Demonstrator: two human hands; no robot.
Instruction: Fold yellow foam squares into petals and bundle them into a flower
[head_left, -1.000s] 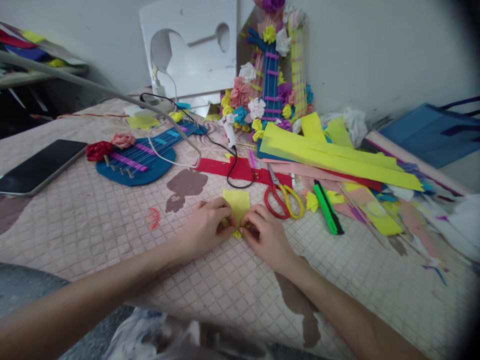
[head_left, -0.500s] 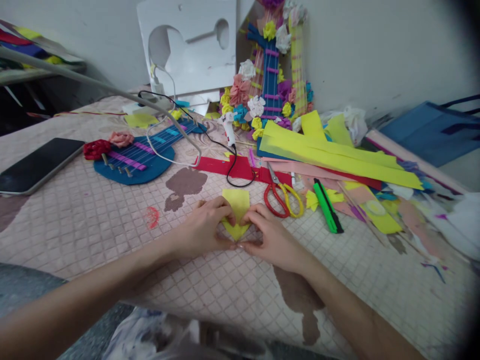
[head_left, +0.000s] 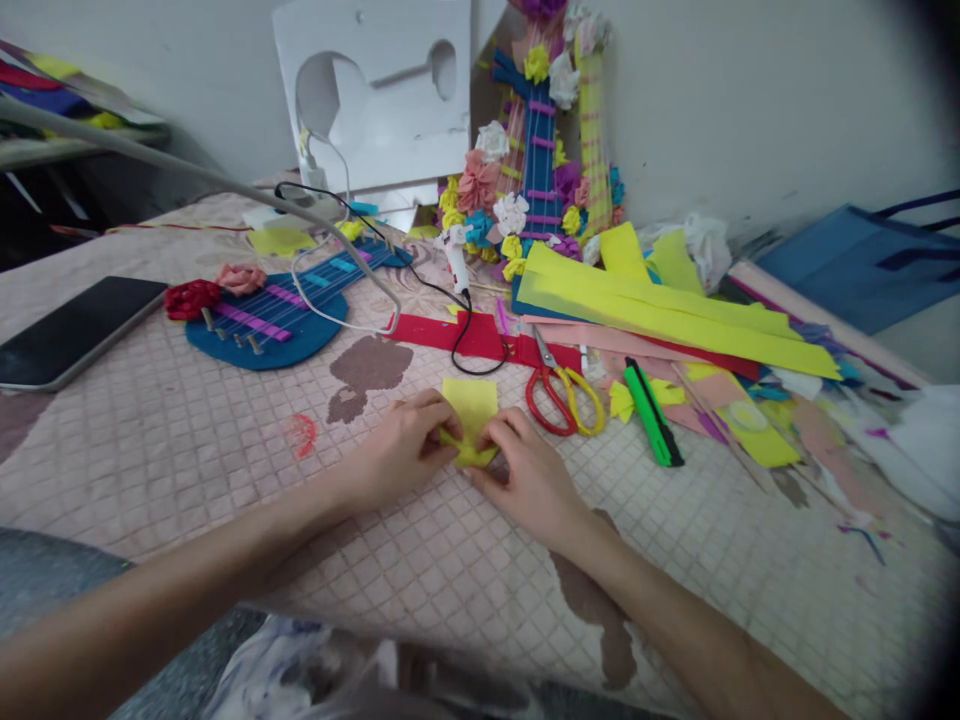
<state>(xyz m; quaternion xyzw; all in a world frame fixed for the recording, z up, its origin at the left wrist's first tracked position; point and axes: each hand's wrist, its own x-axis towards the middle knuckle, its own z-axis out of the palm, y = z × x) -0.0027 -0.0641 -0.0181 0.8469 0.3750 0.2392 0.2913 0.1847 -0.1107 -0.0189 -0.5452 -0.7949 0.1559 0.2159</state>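
Observation:
A small yellow paper piece (head_left: 471,412) lies on the quilted pink cloth (head_left: 187,440) in front of me. My left hand (head_left: 401,450) pinches its left side with fingers closed. Opposite it, my right hand (head_left: 529,470) pinches the right side, and the lower corner is rolled or folded between the fingertips of both hands. The piece's top edge still lies flat on the cloth. Red-and-yellow scissors (head_left: 562,390) lie just right of my hands, and a green utility knife (head_left: 651,425) is beyond them.
A blue paper guitar (head_left: 277,315) with red and pink flowers lies at the left, a phone (head_left: 71,330) further left. A glue gun (head_left: 456,260) with black cord, yellow paper strips (head_left: 675,310), a red strip (head_left: 450,335) and a flower-covered guitar (head_left: 540,150) fill the back.
The pointed lower corner of the yellow piece, flat half a second ago, is now curled up between my fingertips. Both hands have closed in slightly around it.

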